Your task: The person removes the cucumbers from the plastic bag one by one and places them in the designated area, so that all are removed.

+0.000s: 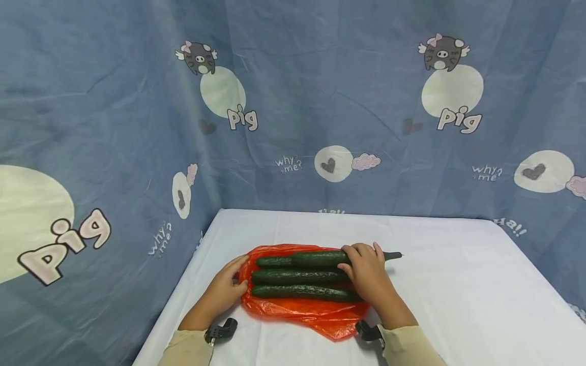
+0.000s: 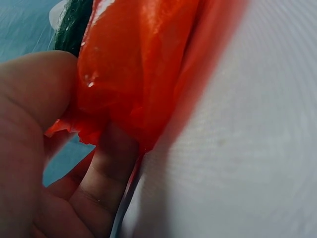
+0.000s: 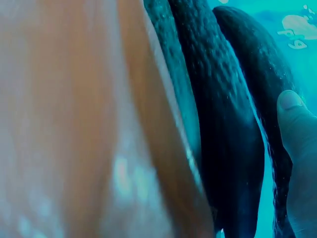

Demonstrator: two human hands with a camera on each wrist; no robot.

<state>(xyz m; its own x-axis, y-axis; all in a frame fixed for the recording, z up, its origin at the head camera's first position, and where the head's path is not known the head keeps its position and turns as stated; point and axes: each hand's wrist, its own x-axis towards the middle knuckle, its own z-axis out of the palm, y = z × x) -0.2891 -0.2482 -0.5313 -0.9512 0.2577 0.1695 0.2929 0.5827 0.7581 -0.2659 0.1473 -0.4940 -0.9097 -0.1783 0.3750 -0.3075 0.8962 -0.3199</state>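
Note:
Several dark green cucumbers lie side by side on a spread red plastic bag (image 1: 293, 307). My left hand (image 1: 227, 284) is at the bag's left edge, thumb and fingers pinching the thin plastic (image 2: 133, 64). A cucumber end (image 2: 72, 27) shows just past that thumb. My right hand (image 1: 368, 269) grips the far cucumber (image 1: 320, 258) near its stem end, which sticks out to the right past the bag. Its thumb (image 3: 297, 129) presses along a cucumber (image 3: 255, 47) in the right wrist view. The middle cucumber (image 1: 297, 277) and near cucumber (image 1: 302, 292) run under or beside this hand.
A white cloth covers the table (image 1: 467, 284). Behind and to the left hangs a blue curtain (image 1: 293, 91) printed with pigs. Black wrist cameras (image 1: 222, 330) sit at both sleeves, close to the bag's near side.

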